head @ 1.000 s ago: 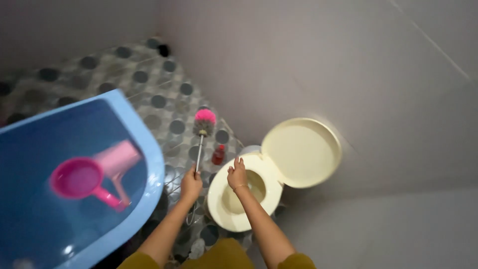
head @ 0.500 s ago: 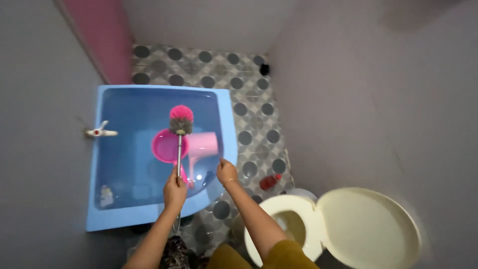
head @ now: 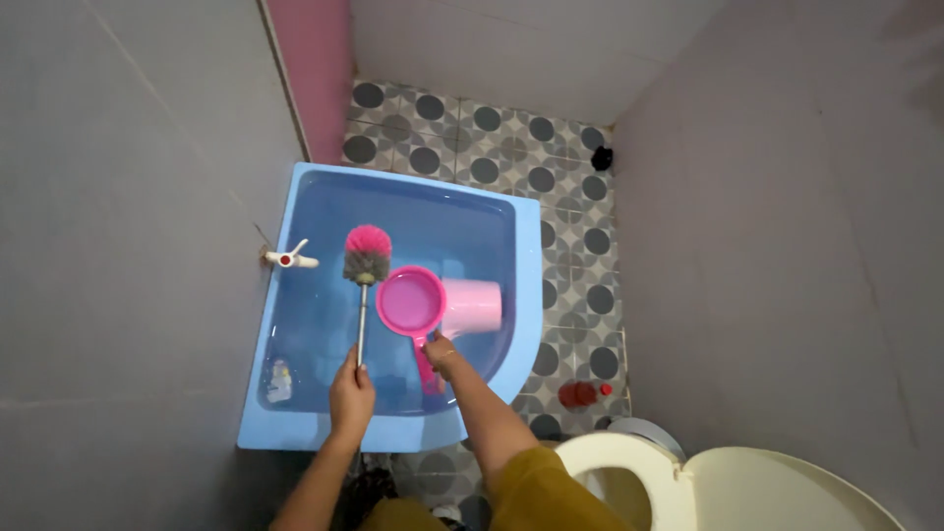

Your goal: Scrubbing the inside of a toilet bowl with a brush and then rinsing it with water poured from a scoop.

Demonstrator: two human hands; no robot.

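A tap (head: 288, 260) juts from the grey wall at the left, over the edge of a blue tub (head: 295, 393) filled with water. The left hand (head: 351, 395) is closed around the lower end of a brush (head: 364, 285), fingers wrapped tight about its thin metal handle. The brush runs nearly straight away from the person, long axis up the picture with a slight lean to the right; its pink-and-grey bristle head points toward the far wall and sits over the water, just right of the tap. Whether the head touches the water cannot be told.

Just beside the brush head, a pink scoop (head: 413, 303) lies in the tub, its round mouth facing up and its handle pointing back toward the person. The right hand (head: 441, 350) is on that handle, fingers curled around it. A paler pink cup (head: 474, 305) lies on its side against the scoop's right.

Further right, on the spotted floor (head: 570, 206), a red bottle (head: 580, 393) lies near the tub's rounded corner. At the lower right stands a cream toilet (head: 629, 462) with its lid (head: 787, 492) raised.
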